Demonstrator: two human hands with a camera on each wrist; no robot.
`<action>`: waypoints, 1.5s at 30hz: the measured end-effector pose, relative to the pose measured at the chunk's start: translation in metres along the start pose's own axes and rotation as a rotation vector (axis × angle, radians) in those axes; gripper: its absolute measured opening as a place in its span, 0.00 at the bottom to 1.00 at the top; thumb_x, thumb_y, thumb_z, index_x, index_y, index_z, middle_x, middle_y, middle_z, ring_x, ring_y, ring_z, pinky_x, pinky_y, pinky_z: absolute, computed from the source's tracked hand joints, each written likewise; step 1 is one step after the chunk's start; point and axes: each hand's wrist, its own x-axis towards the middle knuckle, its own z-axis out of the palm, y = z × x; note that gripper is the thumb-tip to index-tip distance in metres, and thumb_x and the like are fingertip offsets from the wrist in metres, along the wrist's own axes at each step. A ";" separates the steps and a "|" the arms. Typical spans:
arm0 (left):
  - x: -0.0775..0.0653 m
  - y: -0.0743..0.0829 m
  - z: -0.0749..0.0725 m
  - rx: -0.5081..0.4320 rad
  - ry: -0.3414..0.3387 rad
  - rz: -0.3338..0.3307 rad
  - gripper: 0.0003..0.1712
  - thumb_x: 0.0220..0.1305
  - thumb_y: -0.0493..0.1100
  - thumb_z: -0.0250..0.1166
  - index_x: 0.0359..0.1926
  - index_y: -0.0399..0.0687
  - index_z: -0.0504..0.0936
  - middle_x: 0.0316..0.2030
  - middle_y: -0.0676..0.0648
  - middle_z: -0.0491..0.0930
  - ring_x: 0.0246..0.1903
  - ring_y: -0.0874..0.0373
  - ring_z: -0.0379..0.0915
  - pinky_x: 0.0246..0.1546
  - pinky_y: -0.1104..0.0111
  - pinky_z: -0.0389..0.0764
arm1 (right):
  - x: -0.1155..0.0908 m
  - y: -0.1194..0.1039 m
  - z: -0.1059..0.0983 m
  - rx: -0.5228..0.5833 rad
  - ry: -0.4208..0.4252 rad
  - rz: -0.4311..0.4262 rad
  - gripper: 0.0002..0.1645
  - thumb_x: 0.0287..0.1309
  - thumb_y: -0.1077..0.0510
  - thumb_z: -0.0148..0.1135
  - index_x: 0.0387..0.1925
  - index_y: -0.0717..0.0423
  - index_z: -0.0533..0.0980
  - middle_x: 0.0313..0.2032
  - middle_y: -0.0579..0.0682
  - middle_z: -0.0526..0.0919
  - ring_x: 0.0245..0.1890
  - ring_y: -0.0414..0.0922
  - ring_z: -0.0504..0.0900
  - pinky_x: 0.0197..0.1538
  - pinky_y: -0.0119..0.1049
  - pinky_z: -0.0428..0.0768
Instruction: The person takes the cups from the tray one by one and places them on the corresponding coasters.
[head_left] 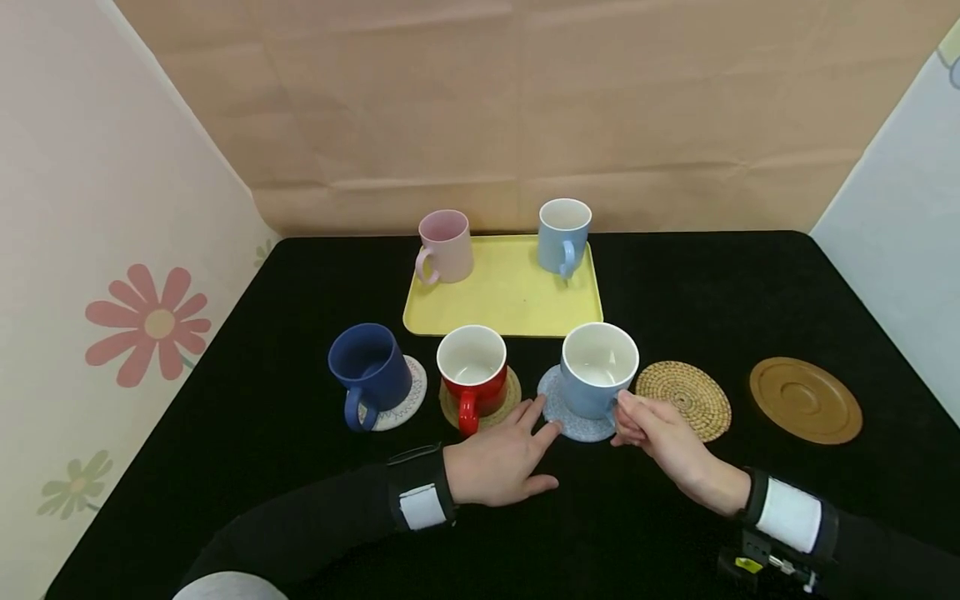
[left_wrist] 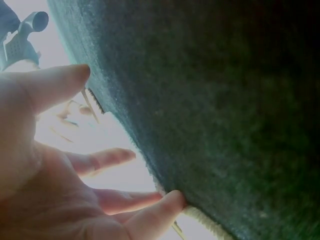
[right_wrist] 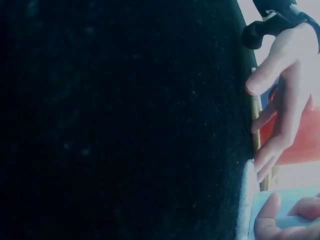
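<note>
A light blue mug [head_left: 587, 393] with a white inside stands upright on a round speckled blue coaster [head_left: 553, 398]. My right hand [head_left: 671, 442] pinches its handle from the right, and the fingers cover most of that handle. My left hand [head_left: 495, 467] lies low over the table with its fingers spread, fingertips at the coaster's left edge. In the left wrist view the left hand [left_wrist: 60, 195] has straight, parted fingers and holds nothing. Just beyond it is a red mug [head_left: 486, 390] on a tan coaster [head_left: 514, 390], its handle facing me.
A navy mug [head_left: 378, 379] sits partly off a white patterned coaster [head_left: 414, 392] at left. To the right lie a woven coaster [head_left: 686, 396] and a brown coaster [head_left: 806, 400]. Behind, a yellow tray [head_left: 502, 308] bears a pink mug [head_left: 450, 250] and another light blue mug [head_left: 555, 246].
</note>
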 end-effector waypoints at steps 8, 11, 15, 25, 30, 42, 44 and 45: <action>-0.001 0.000 -0.002 -0.003 -0.004 -0.011 0.38 0.66 0.59 0.61 0.70 0.47 0.64 0.73 0.36 0.51 0.69 0.41 0.53 0.58 0.56 0.72 | 0.000 0.001 -0.003 -0.042 -0.017 0.001 0.28 0.78 0.55 0.31 0.24 0.70 0.59 0.22 0.47 0.64 0.26 0.50 0.70 0.42 0.36 0.78; -0.001 0.000 -0.002 -0.002 -0.006 -0.004 0.38 0.66 0.59 0.60 0.70 0.47 0.64 0.73 0.36 0.50 0.69 0.41 0.53 0.58 0.55 0.72 | -0.001 0.000 -0.006 -0.132 -0.010 -0.012 0.26 0.78 0.56 0.31 0.27 0.68 0.66 0.25 0.47 0.70 0.29 0.47 0.73 0.40 0.35 0.76; -0.001 0.000 -0.001 -0.005 -0.006 0.002 0.38 0.66 0.59 0.61 0.70 0.47 0.64 0.73 0.36 0.50 0.69 0.41 0.53 0.58 0.56 0.72 | -0.004 -0.002 -0.013 -0.223 -0.018 -0.028 0.21 0.77 0.60 0.34 0.35 0.67 0.72 0.32 0.51 0.76 0.34 0.43 0.77 0.42 0.34 0.76; 0.000 -0.001 0.000 -0.007 -0.003 -0.003 0.39 0.65 0.59 0.62 0.70 0.47 0.63 0.73 0.37 0.50 0.69 0.41 0.53 0.58 0.56 0.72 | -0.006 -0.010 -0.031 -0.200 -0.138 -0.031 0.16 0.75 0.64 0.39 0.44 0.72 0.72 0.39 0.56 0.81 0.43 0.43 0.81 0.49 0.32 0.78; -0.001 0.000 -0.001 -0.013 -0.007 -0.003 0.39 0.65 0.58 0.62 0.70 0.47 0.64 0.73 0.37 0.51 0.69 0.41 0.54 0.58 0.56 0.72 | -0.004 -0.010 -0.031 -0.184 -0.167 -0.038 0.14 0.74 0.65 0.41 0.40 0.70 0.73 0.37 0.54 0.83 0.42 0.43 0.82 0.49 0.32 0.79; -0.001 0.001 -0.001 -0.005 0.000 0.007 0.38 0.65 0.58 0.62 0.70 0.46 0.64 0.73 0.37 0.51 0.69 0.41 0.54 0.58 0.56 0.72 | -0.002 -0.007 -0.019 -0.082 -0.206 -0.015 0.14 0.72 0.65 0.46 0.44 0.76 0.73 0.40 0.54 0.85 0.46 0.42 0.83 0.49 0.36 0.80; -0.001 0.001 -0.001 -0.003 -0.001 0.007 0.38 0.65 0.58 0.62 0.70 0.46 0.64 0.73 0.36 0.51 0.69 0.41 0.54 0.58 0.56 0.72 | -0.002 -0.007 -0.016 -0.075 -0.202 -0.009 0.14 0.72 0.65 0.47 0.44 0.76 0.73 0.40 0.55 0.85 0.46 0.42 0.83 0.49 0.36 0.80; -0.001 0.001 -0.001 -0.003 -0.001 0.007 0.39 0.65 0.58 0.63 0.70 0.46 0.64 0.73 0.37 0.51 0.69 0.41 0.54 0.58 0.56 0.72 | -0.002 -0.007 -0.015 -0.071 -0.198 -0.009 0.14 0.72 0.65 0.47 0.44 0.76 0.73 0.40 0.55 0.85 0.46 0.42 0.83 0.49 0.36 0.80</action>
